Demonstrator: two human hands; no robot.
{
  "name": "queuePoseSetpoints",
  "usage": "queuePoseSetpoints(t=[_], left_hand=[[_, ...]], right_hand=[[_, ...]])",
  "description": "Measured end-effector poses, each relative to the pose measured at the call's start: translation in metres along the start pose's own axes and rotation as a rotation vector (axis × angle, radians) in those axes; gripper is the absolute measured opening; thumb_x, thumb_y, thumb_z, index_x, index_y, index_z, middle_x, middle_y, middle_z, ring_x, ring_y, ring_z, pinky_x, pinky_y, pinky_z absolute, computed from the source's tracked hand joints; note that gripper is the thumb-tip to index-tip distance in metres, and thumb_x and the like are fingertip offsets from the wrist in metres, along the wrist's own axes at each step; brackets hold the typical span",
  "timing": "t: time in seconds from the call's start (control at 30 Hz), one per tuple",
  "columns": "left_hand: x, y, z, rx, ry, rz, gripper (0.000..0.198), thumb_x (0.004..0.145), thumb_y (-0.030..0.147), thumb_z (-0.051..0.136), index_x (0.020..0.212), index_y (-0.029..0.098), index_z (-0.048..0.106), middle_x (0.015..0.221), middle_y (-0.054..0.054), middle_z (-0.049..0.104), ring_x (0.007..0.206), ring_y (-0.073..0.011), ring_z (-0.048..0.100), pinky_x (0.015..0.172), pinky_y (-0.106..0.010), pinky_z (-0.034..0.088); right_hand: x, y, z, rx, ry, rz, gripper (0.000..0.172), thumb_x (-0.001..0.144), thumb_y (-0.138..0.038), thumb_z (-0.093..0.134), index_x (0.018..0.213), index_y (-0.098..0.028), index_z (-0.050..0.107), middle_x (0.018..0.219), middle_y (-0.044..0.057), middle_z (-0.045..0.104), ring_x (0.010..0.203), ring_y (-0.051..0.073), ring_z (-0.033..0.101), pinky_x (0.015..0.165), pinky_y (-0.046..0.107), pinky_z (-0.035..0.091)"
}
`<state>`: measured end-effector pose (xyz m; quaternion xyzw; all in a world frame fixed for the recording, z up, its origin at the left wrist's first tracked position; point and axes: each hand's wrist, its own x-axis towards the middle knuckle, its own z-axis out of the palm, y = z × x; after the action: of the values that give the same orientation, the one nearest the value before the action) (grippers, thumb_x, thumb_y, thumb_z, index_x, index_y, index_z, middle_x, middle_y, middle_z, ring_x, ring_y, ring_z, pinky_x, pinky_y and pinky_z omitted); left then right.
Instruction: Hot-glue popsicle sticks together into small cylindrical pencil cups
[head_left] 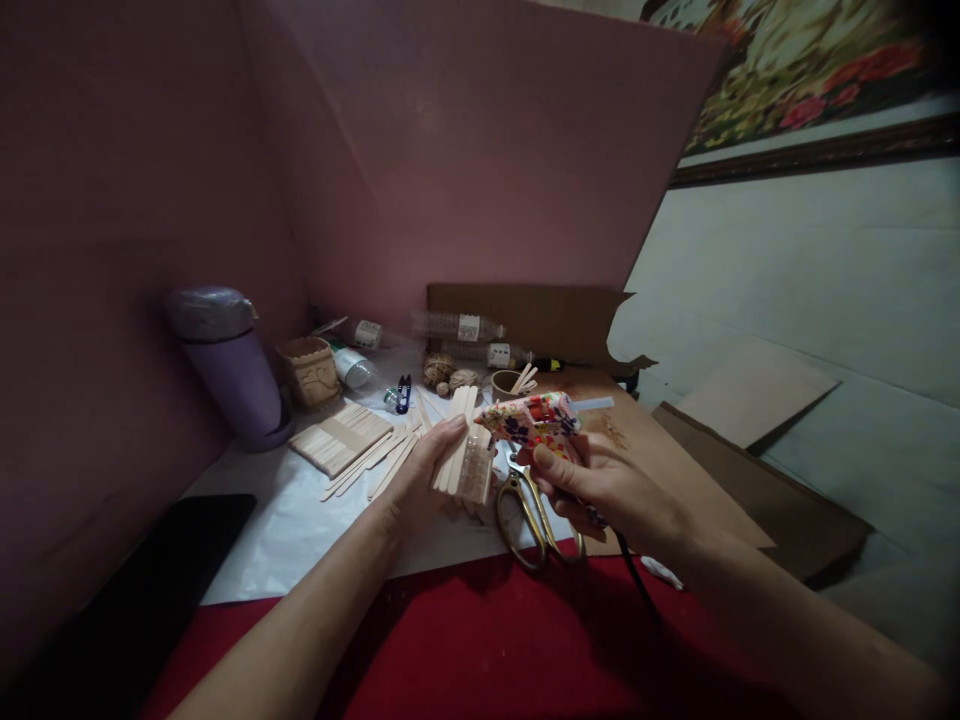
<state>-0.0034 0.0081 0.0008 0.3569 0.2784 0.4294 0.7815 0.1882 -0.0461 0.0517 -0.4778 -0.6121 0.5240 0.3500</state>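
My left hand (425,462) grips a piece of clear ridged plastic (475,468) with flat wooden craft sticks (454,462) standing side by side along it. My right hand (600,478) is wrapped round a flower-patterned glue gun (541,420), a whitish glue stick poking out of its back end. The gun's nozzle points left, close to the sticks and my left thumb; whether it touches them I cannot tell. Large gold-handled scissors (517,525) lie just below the gun, partly covered by my right hand. A dark cord runs down from the gun.
Left of my hands are a bundle of craft sticks (341,440) and loose sticks on white paper (270,540). Behind stand a carved cup (309,372), plastic bottles (457,326), twine balls (437,370) and blue snips (404,393). A purple tumbler (234,375) is far left; cardboard (675,470) lies right.
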Motion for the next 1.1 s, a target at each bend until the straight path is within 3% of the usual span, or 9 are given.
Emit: queuePoseSetpoints(t=[0.2, 0.43, 0.8, 0.97, 1.1], left_hand=[[-0.001, 0.002, 0.002, -0.019, 0.03, -0.023, 0.043, 0.081, 0.046, 0.062, 0.101, 0.01, 0.071, 0.071, -0.011, 0.072, 0.056, -0.0211, 0.067, 0.053, -0.029, 0.053], [0.0, 0.001, 0.001, 0.009, 0.022, 0.014, 0.038, 0.081, 0.047, 0.062, 0.09, 0.011, 0.069, 0.072, -0.01, 0.07, 0.058, -0.0205, 0.067, 0.055, -0.029, 0.054], [0.003, 0.0, 0.001, -0.028, 0.03, -0.077, 0.041, 0.086, 0.046, 0.056, 0.09, 0.008, 0.07, 0.073, -0.013, 0.071, 0.056, -0.0197, 0.066, 0.051, -0.028, 0.052], [0.006, 0.0, -0.005, -0.044, -0.031, -0.087, 0.044, 0.092, 0.044, 0.046, 0.092, 0.007, 0.068, 0.075, -0.016, 0.072, 0.055, -0.0222, 0.066, 0.049, -0.031, 0.053], [0.008, 0.005, -0.007, -0.073, -0.018, -0.044, 0.043, 0.095, 0.041, 0.04, 0.092, 0.007, 0.066, 0.077, -0.016, 0.072, 0.059, -0.0247, 0.069, 0.053, -0.035, 0.055]], right_hand=[[0.0, 0.0, -0.001, -0.019, 0.015, -0.016, 0.054, 0.08, -0.069, 0.062, 0.066, -0.018, 0.05, 0.047, -0.006, 0.044, 0.037, 0.005, 0.034, 0.032, 0.018, 0.025], [0.002, 0.003, -0.001, 0.094, 0.015, -0.036, 0.053, 0.079, -0.067, 0.064, 0.066, -0.019, 0.049, 0.05, -0.006, 0.045, 0.037, 0.004, 0.034, 0.032, 0.017, 0.027], [0.002, 0.002, 0.0, 0.098, 0.0, -0.075, 0.053, 0.08, -0.066, 0.064, 0.062, -0.018, 0.05, 0.05, -0.005, 0.044, 0.037, 0.005, 0.036, 0.031, 0.018, 0.028], [0.001, -0.002, -0.007, 0.13, 0.114, -0.169, 0.052, 0.078, -0.067, 0.065, 0.067, -0.018, 0.052, 0.055, -0.004, 0.047, 0.039, 0.005, 0.036, 0.034, 0.019, 0.028], [0.012, 0.008, -0.037, -0.06, 0.396, -0.208, 0.05, 0.077, -0.069, 0.063, 0.07, -0.021, 0.052, 0.054, -0.003, 0.046, 0.042, 0.009, 0.039, 0.037, 0.022, 0.029]])
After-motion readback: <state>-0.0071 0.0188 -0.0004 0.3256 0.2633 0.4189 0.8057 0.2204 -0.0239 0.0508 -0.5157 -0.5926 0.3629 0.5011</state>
